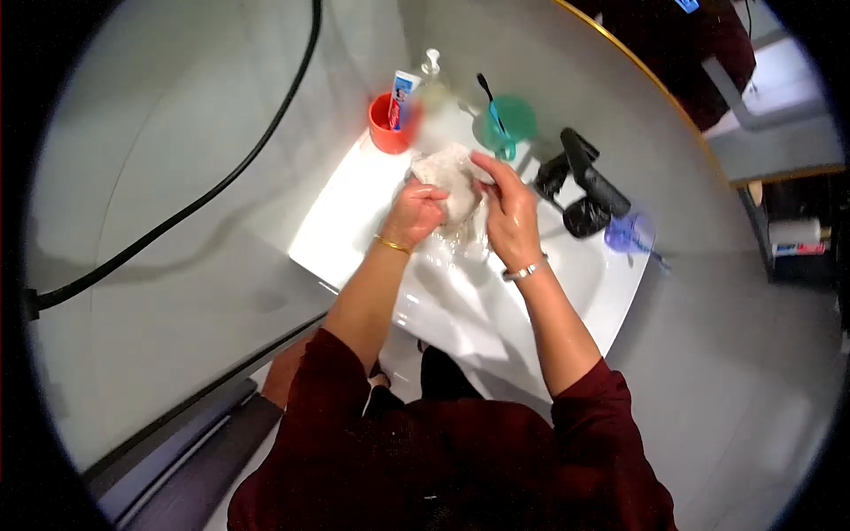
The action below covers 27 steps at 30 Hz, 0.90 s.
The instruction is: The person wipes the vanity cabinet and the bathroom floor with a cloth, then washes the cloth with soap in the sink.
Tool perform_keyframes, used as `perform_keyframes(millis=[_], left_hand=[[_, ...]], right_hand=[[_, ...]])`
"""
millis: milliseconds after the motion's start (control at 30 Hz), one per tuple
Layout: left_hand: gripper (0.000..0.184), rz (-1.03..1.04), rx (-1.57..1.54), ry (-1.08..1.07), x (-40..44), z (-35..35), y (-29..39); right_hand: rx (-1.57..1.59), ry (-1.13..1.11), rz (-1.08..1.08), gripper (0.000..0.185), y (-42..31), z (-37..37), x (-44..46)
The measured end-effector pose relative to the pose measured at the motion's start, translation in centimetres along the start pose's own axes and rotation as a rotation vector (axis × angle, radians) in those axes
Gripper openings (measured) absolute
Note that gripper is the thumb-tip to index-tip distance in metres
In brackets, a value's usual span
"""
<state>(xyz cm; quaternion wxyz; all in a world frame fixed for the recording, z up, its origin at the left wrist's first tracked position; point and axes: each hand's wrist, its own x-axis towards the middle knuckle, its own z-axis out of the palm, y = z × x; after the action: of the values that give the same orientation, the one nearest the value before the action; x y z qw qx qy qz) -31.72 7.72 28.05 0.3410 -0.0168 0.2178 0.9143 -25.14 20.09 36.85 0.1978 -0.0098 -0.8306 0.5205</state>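
Note:
A wet, off-white cloth (452,181) is held up over the white sink (558,305), with water dripping below it. My left hand (416,212), a gold bangle at its wrist, is closed on the cloth's lower left side, thumb across the front. On the cloth's right side is my right hand (512,212), wearing a silver band. Its fingers bend in against the cloth edge, and part of the grip is hidden behind the cloth.
An orange cup (384,134) with a toothpaste tube (402,99) and a pump bottle (432,75) stand behind my left hand. Beyond the right are a green cup (516,122) with a toothbrush (494,111), a black faucet (589,181) and a purple cup (626,233). A black hose (217,190) hangs left.

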Motion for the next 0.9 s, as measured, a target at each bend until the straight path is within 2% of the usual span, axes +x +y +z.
perform_keyframes(millis=[33, 100, 133, 167, 233, 267, 333, 367, 467, 500, 600, 633, 733, 767, 867, 900], left_hand=[[0.058, -0.097, 0.042, -0.061, -0.7, -2.3, 0.1], [0.057, -0.261, 0.06, 0.032, -3.5, -2.7, 0.3], [0.057, -0.345, 0.068, 0.079, -4.8, -2.2, 0.2], [0.054, -0.397, 0.133, 0.133, -6.2, 0.2, 0.6], [0.052, -0.524, 0.159, 0.107, -6.9, 0.0, -0.3], [0.051, -0.587, 0.171, 0.088, -6.8, -0.1, -0.8], [0.047, -0.648, 0.197, 0.053, -6.3, 0.2, -2.3], [0.046, -0.683, 0.204, 0.037, -6.4, 0.3, -2.7], [0.042, -0.703, 0.295, -0.088, -5.0, 1.4, -4.5], [0.038, -0.718, 0.314, -0.099, -4.1, 1.1, -4.9], [0.038, -0.836, 0.288, -0.054, -2.6, 1.9, -5.8], [0.04, -0.821, 0.299, -0.088, -2.7, 2.3, -6.1], [0.046, -0.831, 0.271, -0.048, -2.7, 0.2, -7.0], [0.046, -0.819, 0.25, -0.056, -3.2, 0.6, -6.8], [0.046, -0.801, 0.319, 0.034, -4.9, 0.8, -6.8], [0.046, -0.798, 0.32, 0.046, -5.5, 0.9, -6.8]], right_hand=[[0.005, 0.016, 0.095, 0.037, 1.5, -1.0, -2.5], [-0.014, 0.003, 0.305, 0.032, 5.2, -2.9, -7.1], [0.015, -0.031, 0.476, 0.029, 7.6, -3.4, -8.7], [0.159, -0.008, 0.532, 0.028, 9.7, -3.4, -9.9], [0.441, -0.003, 0.639, 0.03, 13.6, -3.0, -11.3], [0.509, 0.005, 0.685, 0.032, 13.0, -2.8, -11.2], [0.515, -0.053, 0.624, 0.035, 13.8, -2.4, -11.3], [0.633, -0.016, 0.648, 0.037, 13.3, -1.8, -11.5], [0.711, -0.025, 0.925, 0.046, 15.0, -2.2, -12.4], [0.691, -0.041, 0.849, 0.051, 15.5, -2.9, -13.1], [0.626, 0.005, 0.813, 0.05, 15.1, -5.9, -13.8], [0.528, 0.119, 0.833, 0.041, 14.9, -6.4, -13.6], [0.229, 0.486, 0.649, 0.031, 16.8, -7.4, -12.5], [0.35, 0.561, 0.58, 0.023, 14.9, -8.1, -10.8], [-0.156, 0.39, 0.344, 0.02, 13.2, -10.6, -7.8], [-0.204, 0.383, 0.302, 0.018, 13.4, -11.0, -7.3]])
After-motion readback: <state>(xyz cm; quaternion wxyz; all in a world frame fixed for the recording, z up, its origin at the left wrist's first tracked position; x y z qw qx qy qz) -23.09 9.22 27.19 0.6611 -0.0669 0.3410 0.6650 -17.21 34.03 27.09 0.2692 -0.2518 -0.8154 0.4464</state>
